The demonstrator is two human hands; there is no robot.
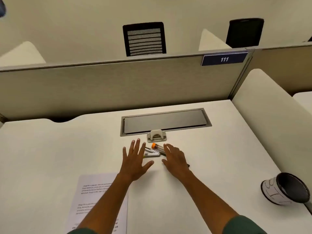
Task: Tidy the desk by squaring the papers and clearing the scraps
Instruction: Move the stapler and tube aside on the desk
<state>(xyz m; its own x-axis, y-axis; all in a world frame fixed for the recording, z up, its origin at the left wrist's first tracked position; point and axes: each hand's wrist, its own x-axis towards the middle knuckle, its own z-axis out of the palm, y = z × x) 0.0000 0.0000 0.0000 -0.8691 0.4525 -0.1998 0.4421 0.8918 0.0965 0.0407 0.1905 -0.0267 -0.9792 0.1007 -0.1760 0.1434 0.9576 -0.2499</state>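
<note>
Left hand (135, 162) and right hand (175, 159), fingers spread, are flanking small pens (152, 152); right hand is partly hiding them. Papers (94, 200) are lying under the left forearm, cut off near.

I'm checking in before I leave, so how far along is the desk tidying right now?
Looks partly done. The papers lie in one fairly even stack at the near left, under the left forearm. In hand: the left hand and right hand, both open with straight fingers, flank a loose cluster of pens and an orange-capped tube below the hole punch. Nothing is gripped yet, so gathering those is left.
</note>
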